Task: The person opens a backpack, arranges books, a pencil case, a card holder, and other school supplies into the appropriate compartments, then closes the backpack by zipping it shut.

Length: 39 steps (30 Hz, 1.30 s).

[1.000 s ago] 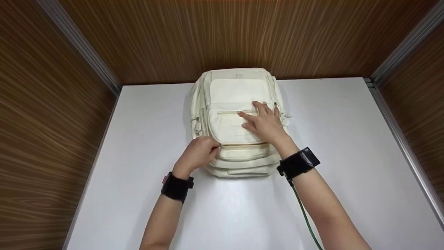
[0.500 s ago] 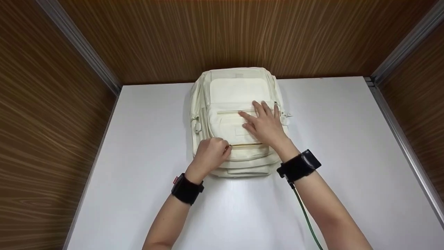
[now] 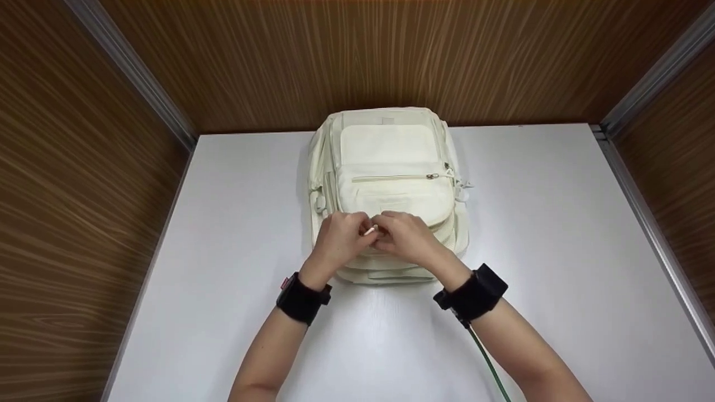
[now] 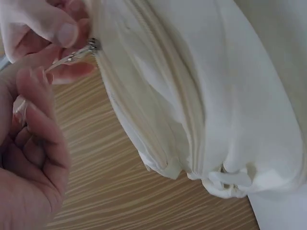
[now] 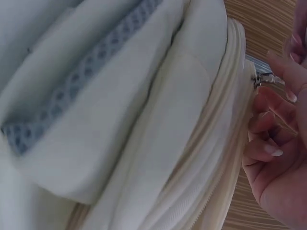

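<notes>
A cream backpack (image 3: 391,144) lies on the white table with its front pockets facing up. My left hand (image 3: 342,237) pinches the cord end of a zipper pull (image 4: 72,57) at the lower front pocket. From the other side, my right hand (image 3: 410,237) has come in, its thumb and fingers curled about the same pull next to the metal slider (image 5: 260,79). Both hands meet over the pocket's zipper and cover much of it in the head view. The pocket's zipper teeth (image 4: 109,91) run away from the slider in the left wrist view.
Another zipper (image 3: 391,178) crosses the front above the hands, its pull at the right. White cords (image 3: 462,185) hang at the backpack's right side. Wood-grain panels (image 3: 357,61) stand behind and beside the white table (image 3: 251,184). A green cable (image 3: 489,360) trails from the right wristband.
The left hand slid right along the lower pocket's zipper, then stayed near the middle. My right hand left the upper front, where it lay spread, and moved down to the zipper pull, fingers now curled.
</notes>
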Each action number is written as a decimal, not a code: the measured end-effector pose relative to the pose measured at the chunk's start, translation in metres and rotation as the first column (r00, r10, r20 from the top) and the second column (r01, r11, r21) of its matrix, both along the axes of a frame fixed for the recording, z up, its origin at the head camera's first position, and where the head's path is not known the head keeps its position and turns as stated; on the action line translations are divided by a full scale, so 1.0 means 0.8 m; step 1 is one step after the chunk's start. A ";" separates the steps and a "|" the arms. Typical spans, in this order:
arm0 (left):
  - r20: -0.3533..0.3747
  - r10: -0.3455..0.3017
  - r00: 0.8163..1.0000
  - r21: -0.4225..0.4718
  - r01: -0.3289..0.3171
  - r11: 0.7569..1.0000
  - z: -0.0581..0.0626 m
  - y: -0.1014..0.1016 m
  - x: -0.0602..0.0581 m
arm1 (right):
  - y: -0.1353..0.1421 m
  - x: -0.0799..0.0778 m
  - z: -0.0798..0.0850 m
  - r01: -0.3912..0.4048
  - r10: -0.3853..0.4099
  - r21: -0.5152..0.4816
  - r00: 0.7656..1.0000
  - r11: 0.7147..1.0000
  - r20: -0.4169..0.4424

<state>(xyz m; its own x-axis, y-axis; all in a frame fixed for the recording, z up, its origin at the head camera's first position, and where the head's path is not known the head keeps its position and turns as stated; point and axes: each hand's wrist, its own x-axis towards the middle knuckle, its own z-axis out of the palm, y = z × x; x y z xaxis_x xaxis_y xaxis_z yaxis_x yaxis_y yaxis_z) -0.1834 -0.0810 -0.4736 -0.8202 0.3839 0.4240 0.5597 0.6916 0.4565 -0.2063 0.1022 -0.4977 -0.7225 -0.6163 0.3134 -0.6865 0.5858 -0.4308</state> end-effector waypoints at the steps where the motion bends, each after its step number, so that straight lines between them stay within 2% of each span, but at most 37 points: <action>1: 0.018 -0.038 0.999 0.018 0.037 0.999 0.002 0.001 0.001 | 0.000 0.001 -0.002 0.003 -0.003 -0.005 1.000 1.000 -0.012; 5: 0.062 -0.185 0.981 0.103 0.178 0.979 0.004 -0.003 0.001 | 0.000 0.004 -0.007 0.032 -0.034 -0.058 0.999 0.998 -0.022; 7: 0.036 -0.205 0.978 0.109 0.200 0.974 0.002 -0.008 -0.002 | 0.001 0.005 -0.006 0.047 -0.046 -0.090 0.999 0.995 0.019; 9: -0.026 -0.190 0.982 0.073 0.191 0.979 -0.003 -0.013 -0.005 | 0.001 0.005 -0.004 0.064 -0.058 -0.109 0.996 0.992 0.062; 13: -0.138 -0.130 0.982 -0.065 0.122 0.990 -0.020 -0.022 -0.014 | 0.001 0.006 0.000 0.097 -0.086 -0.099 0.990 0.990 0.114; 19: -0.129 -0.139 0.982 -0.159 0.118 0.980 -0.038 -0.024 -0.019 | -0.001 0.007 0.000 0.134 -0.123 -0.067 0.982 0.989 0.141; 26: -0.165 -0.119 0.979 -0.225 0.080 0.971 -0.043 -0.021 -0.021 | 0.003 0.007 -0.002 0.131 -0.118 -0.073 0.980 0.989 0.161; 33: -0.182 -0.114 0.977 -0.229 0.070 0.971 -0.043 -0.020 -0.022 | 0.026 0.009 -0.001 0.169 -0.156 -0.083 0.977 0.982 0.148; 39: -0.178 -0.115 0.977 -0.209 0.077 0.975 -0.043 -0.022 -0.022 | 0.051 0.012 0.002 0.241 -0.220 -0.090 0.955 0.966 0.197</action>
<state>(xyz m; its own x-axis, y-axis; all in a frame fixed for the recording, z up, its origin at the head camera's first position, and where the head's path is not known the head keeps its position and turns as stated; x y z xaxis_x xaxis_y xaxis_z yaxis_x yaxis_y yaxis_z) -0.2008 -0.0982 -0.5078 -0.6882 0.5494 0.4740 0.6904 0.6967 0.1949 -0.1967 0.1429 -0.4962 -0.8923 -0.3950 0.2187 -0.4411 0.6596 -0.6085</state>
